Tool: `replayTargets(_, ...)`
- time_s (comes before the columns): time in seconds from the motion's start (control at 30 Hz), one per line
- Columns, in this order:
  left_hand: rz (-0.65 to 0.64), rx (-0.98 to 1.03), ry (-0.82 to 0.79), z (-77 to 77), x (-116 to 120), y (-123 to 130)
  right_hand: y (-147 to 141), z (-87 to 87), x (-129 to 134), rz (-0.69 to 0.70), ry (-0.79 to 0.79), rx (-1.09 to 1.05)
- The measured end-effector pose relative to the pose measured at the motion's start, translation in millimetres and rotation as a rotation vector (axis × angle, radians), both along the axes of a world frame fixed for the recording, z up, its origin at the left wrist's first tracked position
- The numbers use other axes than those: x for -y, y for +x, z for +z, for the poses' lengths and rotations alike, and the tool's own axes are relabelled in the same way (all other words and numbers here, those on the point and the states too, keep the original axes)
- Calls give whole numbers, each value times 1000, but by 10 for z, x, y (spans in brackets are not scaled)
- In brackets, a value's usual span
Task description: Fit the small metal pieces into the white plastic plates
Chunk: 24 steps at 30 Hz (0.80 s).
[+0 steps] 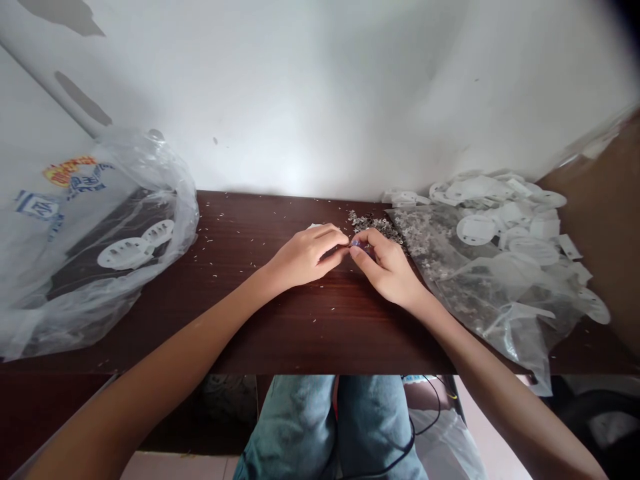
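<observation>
Above the middle of the dark red-brown table (280, 333), my left hand (313, 253) and my right hand (385, 263) meet at their fingertips. The fingers of my left hand are pinched together at something too small to make out. Between the thumb and bent fingers of my right hand shows a small bluish-purple thing (355, 245), mostly hidden. A heap of small metal pieces (383, 225) lies just behind my right hand. Part of a white piece (314, 226) shows behind my left hand.
At the left, a clear plastic bag (185, 193) holds white oval plates (125, 253). On the right, a clear bag (450, 287) with small metal pieces lies beside piled white plates (475, 229). Cardboard (600, 220) stands at the far right. White bits are scattered over the table.
</observation>
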State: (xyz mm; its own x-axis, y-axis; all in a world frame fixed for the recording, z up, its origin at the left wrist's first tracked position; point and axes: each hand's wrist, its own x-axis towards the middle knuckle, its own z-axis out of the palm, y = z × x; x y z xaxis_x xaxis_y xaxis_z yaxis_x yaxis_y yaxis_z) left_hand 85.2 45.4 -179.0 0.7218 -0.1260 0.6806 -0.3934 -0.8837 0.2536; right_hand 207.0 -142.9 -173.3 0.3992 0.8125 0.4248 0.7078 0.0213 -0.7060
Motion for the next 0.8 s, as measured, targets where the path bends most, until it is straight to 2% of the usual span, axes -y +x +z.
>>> replayTargets(0.1, 11, -8, -50, 6, 24, -15, -9, -2, -12, -9, 17, -78)
replayTargets(0.17, 2, -43, -155, -10, 63, -17, -15, -14, -21, -20, 30, -92)
replayTargets(0.23, -25, -123, -367, -57, 122, 2, -18, -34, -25, -26, 41, -45)
replayTargets(0.37, -173, -428, -920, -158, 240, 86, -1, -79, -10, -14, 87, 178)
replayTargets(0.43, -208, -529, -1043, -158, 257, 103, 13, -89, -1, -26, 112, 214)
replayTargets(0.47, -194, -528, -1047, -143, 250, 96, 20, -89, 0, -39, 121, 189)
replayTargets(0.53, -129, -439, -931, -97, 215, 55, 31, -88, -3, -59, 126, 81)
replayTargets(0.7, 16, -183, -318, -23, 127, -58, 56, -112, -23, 19, 125, -240)
replayTargets(0.8, 79, -80, -99, -32, 122, -54, 50, -118, -30, 71, 93, -370)
